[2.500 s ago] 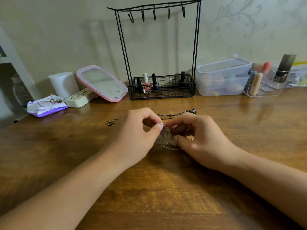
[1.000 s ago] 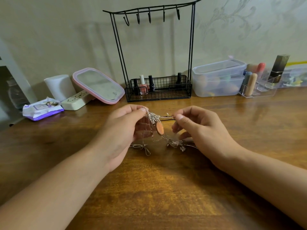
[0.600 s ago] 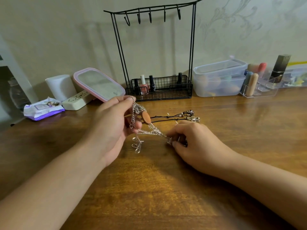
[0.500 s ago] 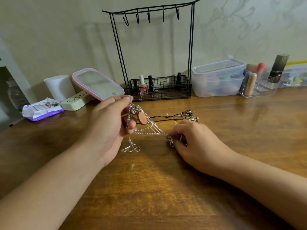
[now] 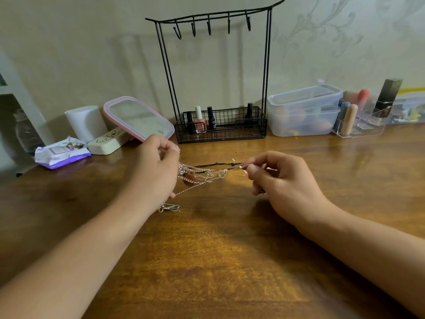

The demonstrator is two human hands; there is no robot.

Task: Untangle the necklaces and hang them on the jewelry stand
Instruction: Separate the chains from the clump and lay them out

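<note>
A tangle of thin silver chain necklaces [image 5: 202,177] with an orange oval pendant is stretched in the air between my two hands, just above the wooden table. My left hand [image 5: 154,173] grips the left end of the tangle. My right hand [image 5: 278,180] pinches the right end between thumb and forefinger. A silver bow-shaped charm [image 5: 169,207] lies on the table below my left hand. Behind the tangle a black cord necklace [image 5: 216,165] lies on the wood. The black wire jewelry stand [image 5: 216,72] rises at the back, its several hooks bare.
Nail polish bottles stand in the stand's wire basket [image 5: 220,127]. Left of it are a pink-framed mirror [image 5: 139,118], a white cylinder [image 5: 86,123], a cream case and a purple wipes pack [image 5: 62,153]. At the right are a clear plastic box [image 5: 303,111] and a cosmetics organizer [image 5: 361,120].
My hands lifted the clump off the table and drew apart, my right hand rising from the table, and the chains now stretch out flatter between them. The bow charm dropped onto the wood.
</note>
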